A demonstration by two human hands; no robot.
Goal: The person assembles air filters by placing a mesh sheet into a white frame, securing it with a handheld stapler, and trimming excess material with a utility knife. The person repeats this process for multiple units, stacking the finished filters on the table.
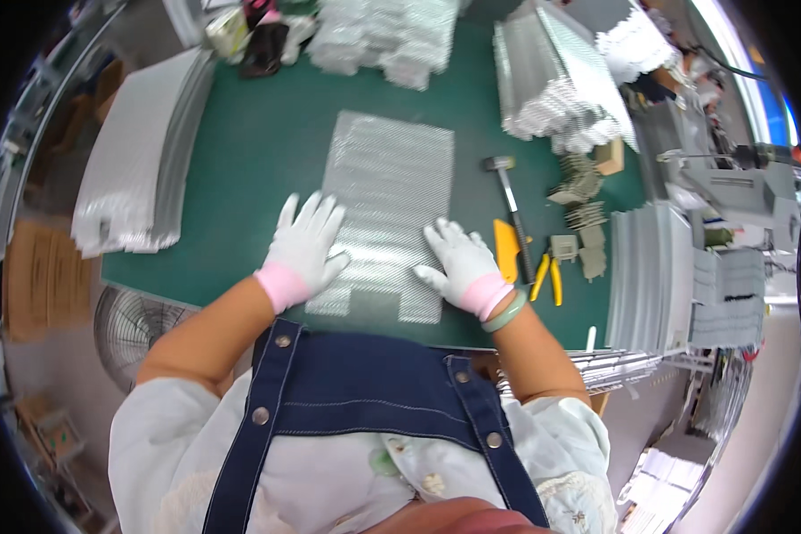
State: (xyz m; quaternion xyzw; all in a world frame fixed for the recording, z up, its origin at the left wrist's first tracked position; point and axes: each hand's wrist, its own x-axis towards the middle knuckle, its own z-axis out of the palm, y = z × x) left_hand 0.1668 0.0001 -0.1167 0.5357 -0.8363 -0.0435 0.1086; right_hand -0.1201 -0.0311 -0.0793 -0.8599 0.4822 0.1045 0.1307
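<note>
A silvery perforated metal sheet with a notch in its near edge lies flat on the green table in front of me. My left hand, in a white glove with a pink cuff, rests at the sheet's left edge with fingers spread. On the opposite edge lies my right hand, gloved alike, its fingers also stretched out. Neither hand grips anything. To the right of the sheet are a hammer, a yellow flat piece and yellow-handled pliers.
Stacked metal sheets stand at the left, with more piles at the back and another stack at the back right. Small grey-beige parts sit beyond the hammer. Upright grey panels line the right edge. A fan stands below left.
</note>
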